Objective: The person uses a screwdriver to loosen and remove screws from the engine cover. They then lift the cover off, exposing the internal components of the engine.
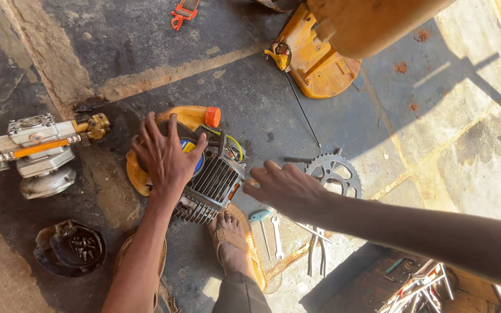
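Observation:
A small engine (213, 179) with grey cooling fins and a yellow-orange housing lies on the stained concrete floor. My left hand (166, 153) rests flat on top of it, fingers spread over its round blue-and-yellow cap. My right hand (285, 185) hovers just right of the engine, fingers loosely curled toward its side; whether it holds something small is hidden. A toothed sprocket (334, 172) lies on the floor right behind that hand. My sandalled foot (230, 237) stands just below the engine.
A metal pump part with orange trim (36, 150) lies at left, a dark bowl of screws (71, 248) below it. Wrenches (276, 235) and pliers (315, 255) lie near my foot. A yellow cover (320, 64) sits at the top, a tool tray (418, 284) bottom right.

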